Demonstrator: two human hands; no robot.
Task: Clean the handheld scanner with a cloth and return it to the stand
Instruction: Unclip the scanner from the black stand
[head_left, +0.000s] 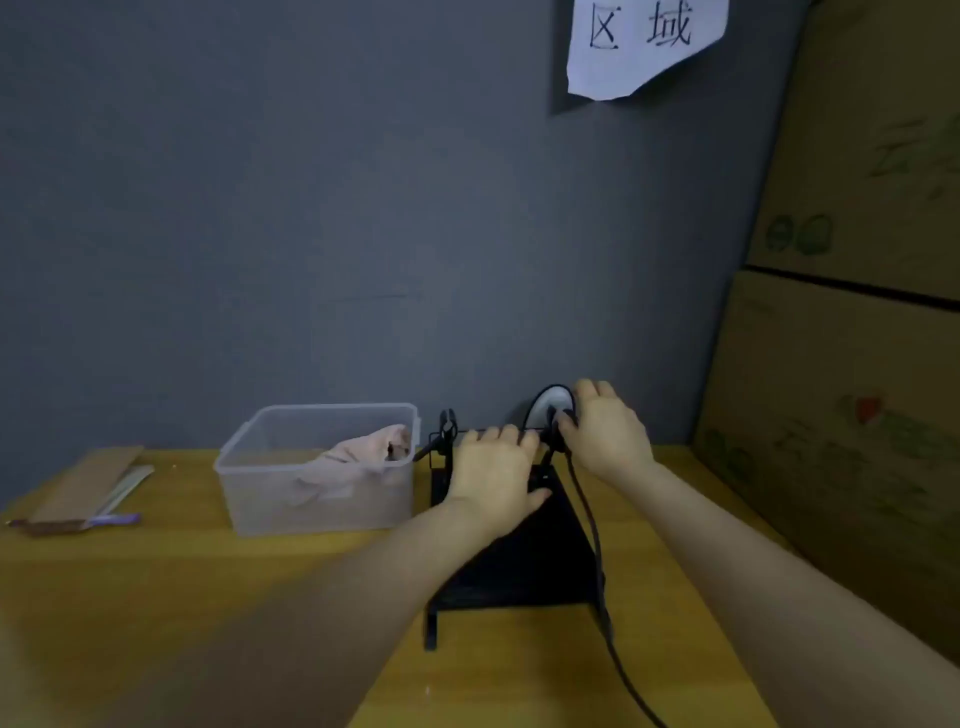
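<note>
A black stand (524, 566) sits on the yellow table (208, 597), right of centre. At its top is the black handheld scanner (555, 408) with a pale oval face, and its dark cable (589, 525) trails down toward the front edge. My right hand (608, 434) grips the scanner's head from the right. My left hand (493, 475) lies palm down over the stand's upper part and holds it, hiding what is beneath. A pink cloth (358, 454) lies in a clear plastic bin (244, 483) to the left.
A grey wall rises right behind the table, with a paper sign (644, 41) on it. Stacked cardboard boxes (852, 364) close off the right side. A flat cardboard piece and a purple-handled tool (111, 519) lie at the far left.
</note>
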